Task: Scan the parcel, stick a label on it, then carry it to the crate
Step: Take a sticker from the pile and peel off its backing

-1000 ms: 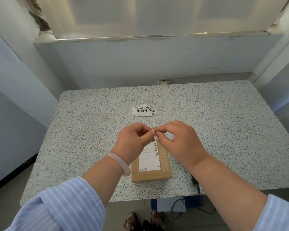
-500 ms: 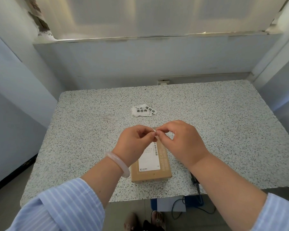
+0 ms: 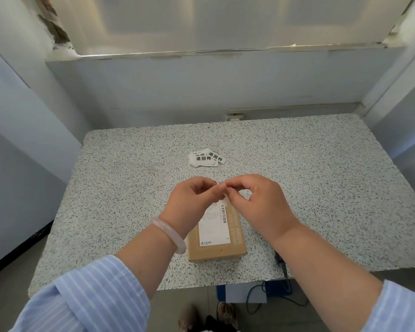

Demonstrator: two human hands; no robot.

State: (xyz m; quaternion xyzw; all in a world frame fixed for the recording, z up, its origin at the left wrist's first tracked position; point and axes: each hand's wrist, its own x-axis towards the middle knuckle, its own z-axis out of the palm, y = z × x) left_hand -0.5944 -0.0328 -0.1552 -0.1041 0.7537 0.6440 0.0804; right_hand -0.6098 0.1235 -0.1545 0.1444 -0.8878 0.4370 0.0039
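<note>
Left hand [image 3: 192,200] and right hand [image 3: 259,202] meet fingertip to fingertip, both pinching one small white paper label [image 3: 225,200] - held just over the far end of the flat brown cardboard parcel [image 3: 216,236]. Parcel lies on the speckled grey stone worktop [image 3: 321,188], near its front edge, mid-width. Loose white printed stickers [image 3: 206,158] sit nearer the worktop's centre, apart from the parcel.

Lighting: soft, even daylight, brightest on the frosted window [image 3: 201,20] at 12 o'clock, mild glare there; faint, diffuse shadows on the speckled table [image 3: 321,188]; centre sharp; wide-angle bowing of walls at 3 and 9 o'clock; 6 o'clock edge slightly soft.
</note>
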